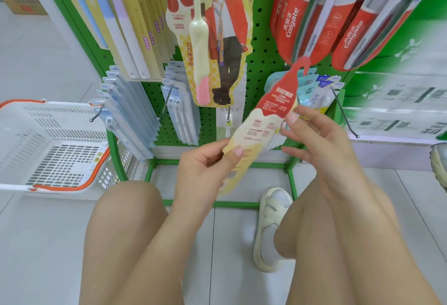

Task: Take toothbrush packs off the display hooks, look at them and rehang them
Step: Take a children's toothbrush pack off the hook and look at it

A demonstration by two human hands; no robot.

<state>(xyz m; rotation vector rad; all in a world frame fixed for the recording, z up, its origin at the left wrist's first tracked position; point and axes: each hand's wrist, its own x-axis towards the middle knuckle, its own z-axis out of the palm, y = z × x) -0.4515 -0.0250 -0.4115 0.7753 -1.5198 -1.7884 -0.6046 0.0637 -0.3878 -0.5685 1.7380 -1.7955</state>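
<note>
White shopping basket [48,145] with orange handles sits far left, beside the green pegboard rack [262,45]. Left hand [205,162] pinches the red-and-cream toothbrush pack's [261,120] lower part; right hand [314,132] pinches its upper edge, back print blurred. Colgate packs [300,21] hang upper right.

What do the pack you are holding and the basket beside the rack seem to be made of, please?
Held pack: printed card by the look, matt, flat with a cut hanging hook; any plastic blister is out of view. Basket: white moulded plastic, slotted walls, orange handles.
</note>
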